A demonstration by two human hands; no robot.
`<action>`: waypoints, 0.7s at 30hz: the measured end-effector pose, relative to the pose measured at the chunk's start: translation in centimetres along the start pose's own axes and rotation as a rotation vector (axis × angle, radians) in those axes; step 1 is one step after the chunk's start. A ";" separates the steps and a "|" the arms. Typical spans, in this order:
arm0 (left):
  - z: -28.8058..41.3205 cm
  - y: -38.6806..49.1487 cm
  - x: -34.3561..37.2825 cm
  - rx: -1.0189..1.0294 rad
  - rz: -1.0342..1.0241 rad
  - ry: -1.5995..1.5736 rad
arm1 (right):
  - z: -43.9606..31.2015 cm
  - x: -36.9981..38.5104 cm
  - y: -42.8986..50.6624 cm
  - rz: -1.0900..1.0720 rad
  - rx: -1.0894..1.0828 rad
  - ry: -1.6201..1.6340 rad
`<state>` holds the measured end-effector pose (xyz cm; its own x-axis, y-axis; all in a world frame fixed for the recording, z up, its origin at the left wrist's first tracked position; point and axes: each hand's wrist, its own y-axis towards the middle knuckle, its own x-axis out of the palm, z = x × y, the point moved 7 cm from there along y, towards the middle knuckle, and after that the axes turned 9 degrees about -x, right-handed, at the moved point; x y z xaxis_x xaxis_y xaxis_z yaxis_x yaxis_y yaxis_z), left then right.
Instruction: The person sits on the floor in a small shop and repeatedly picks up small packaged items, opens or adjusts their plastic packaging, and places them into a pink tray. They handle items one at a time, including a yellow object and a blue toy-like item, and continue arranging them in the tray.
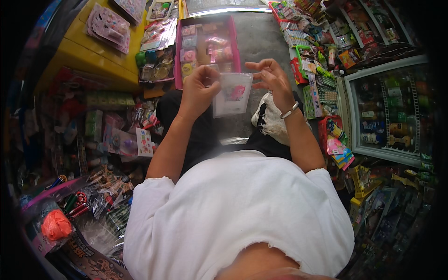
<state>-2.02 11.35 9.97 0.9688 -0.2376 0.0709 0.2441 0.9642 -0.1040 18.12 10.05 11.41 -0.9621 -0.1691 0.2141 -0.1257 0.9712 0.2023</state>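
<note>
My left hand (202, 85) pinches the upper left corner of a flat translucent plastic packet (231, 99) between thumb and fingertips. The packet hangs in front of my knees and bears a pink cartoon pony picture. At its upper right corner is my right hand (271, 78), palm turned partly up and fingers spread; whether a fingertip touches the packet's edge cannot be told. A metal bangle (289, 110) circles my right wrist. Just beyond the packet lies a pink-edged box (235, 38) holding small boxed and wrapped items, partly hidden by my left hand.
Yellow furniture (73, 52) with packaged toys on top stands at the upper left. Crowded goods line both sides. On the right are a glass-front drinks cooler (350, 105) and a red basket (323, 131) of packets. Grey floor (255, 38) shows between the rows.
</note>
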 end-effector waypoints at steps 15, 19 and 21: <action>-6.7 1.0 0.6 -0.110 -0.131 0.037 | 4.5 1.5 0.1 -0.140 -0.024 -0.534; -7.1 1.4 0.3 -0.155 -0.167 0.147 | 5.8 1.2 -0.3 -0.115 0.238 -0.283; -6.9 1.3 0.2 -0.136 -0.172 0.159 | 6.0 1.3 -0.4 -0.156 0.206 -0.187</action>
<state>-1.23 11.72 3.05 0.9044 -0.4229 -0.0568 0.3992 0.8857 -0.2370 15.42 10.49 5.85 -0.9527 -0.3037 0.0124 -0.3035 0.9527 0.0174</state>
